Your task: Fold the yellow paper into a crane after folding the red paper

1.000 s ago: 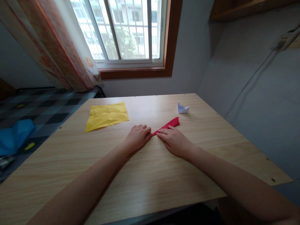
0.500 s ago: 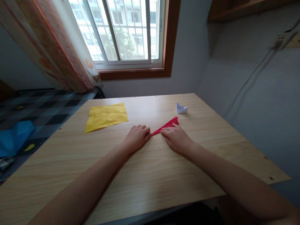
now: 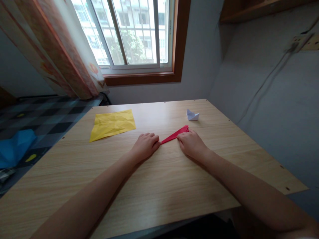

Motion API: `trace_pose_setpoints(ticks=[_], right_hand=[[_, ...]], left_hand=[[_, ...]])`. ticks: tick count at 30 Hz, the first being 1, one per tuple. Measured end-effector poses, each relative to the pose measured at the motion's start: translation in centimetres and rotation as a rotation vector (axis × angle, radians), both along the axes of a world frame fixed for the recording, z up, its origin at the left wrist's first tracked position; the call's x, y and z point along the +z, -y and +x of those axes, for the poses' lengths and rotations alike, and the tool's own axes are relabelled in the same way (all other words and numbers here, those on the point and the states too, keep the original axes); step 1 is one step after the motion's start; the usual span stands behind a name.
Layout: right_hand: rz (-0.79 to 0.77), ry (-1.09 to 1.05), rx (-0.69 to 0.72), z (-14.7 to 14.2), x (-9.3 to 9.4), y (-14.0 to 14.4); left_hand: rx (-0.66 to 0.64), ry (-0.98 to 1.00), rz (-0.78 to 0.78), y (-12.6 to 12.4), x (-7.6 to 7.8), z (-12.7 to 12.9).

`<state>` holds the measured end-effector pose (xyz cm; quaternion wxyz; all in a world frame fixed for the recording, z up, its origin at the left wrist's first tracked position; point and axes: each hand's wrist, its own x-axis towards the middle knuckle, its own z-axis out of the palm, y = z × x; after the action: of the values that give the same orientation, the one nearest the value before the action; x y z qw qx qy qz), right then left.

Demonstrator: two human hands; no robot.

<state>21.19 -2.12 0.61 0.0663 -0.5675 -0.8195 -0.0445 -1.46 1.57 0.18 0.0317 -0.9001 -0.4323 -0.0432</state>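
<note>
A folded strip of red paper (image 3: 173, 135) lies flat on the wooden table (image 3: 159, 186), pointing from near left to far right. My left hand (image 3: 146, 146) rests palm down with its fingertips pinning the red paper's near tip. My right hand (image 3: 192, 144) lies on the paper's far end, fingers pressing it to the table and hiding part of it.
A creased yellow sheet (image 3: 112, 124) lies at the far left of the table. A small white folded paper boat (image 3: 192, 115) stands at the far right. Beyond are a window, a curtain, a checked bed cover with a blue cloth (image 3: 13, 147), and a grey wall close on the right.
My right hand has slid along the red paper toward its far end, uncovering the middle of the strip. My left hand has stayed on the near tip.
</note>
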Motion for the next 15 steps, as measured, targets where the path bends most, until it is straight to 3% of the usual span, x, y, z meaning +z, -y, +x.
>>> trace_pose_setpoints(ticks=[10, 15], right_hand=[[-0.032, 0.026, -0.135, 1.1, 0.5, -0.5], [-0.013, 0.063, -0.267, 1.5, 0.1, -0.4]], left_hand=[[-0.008, -0.005, -0.01, -0.1, 0.0, -0.1], [-0.011, 0.004, -0.016, -0.2, 0.0, -0.1]])
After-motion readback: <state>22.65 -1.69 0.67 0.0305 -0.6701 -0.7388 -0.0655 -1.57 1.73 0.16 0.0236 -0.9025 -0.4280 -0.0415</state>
